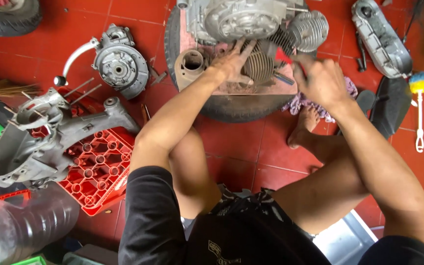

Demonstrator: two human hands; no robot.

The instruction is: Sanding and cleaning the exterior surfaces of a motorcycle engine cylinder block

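Grey finned metal cylinder (260, 63), lying on the tyre-borne board (231, 88), was steadied by the left hand (231, 63) with fingers spread, while the blurred right hand (320, 81), grip unclear, might have knocked it sideways.

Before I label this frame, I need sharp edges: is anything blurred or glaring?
Head view: the right hand is smeared by motion blur; the left hand on the finned cylinder is sharper; soft, even light, faint sheen on the engine casing; the clear plastic bottle near the lens is out of focus.
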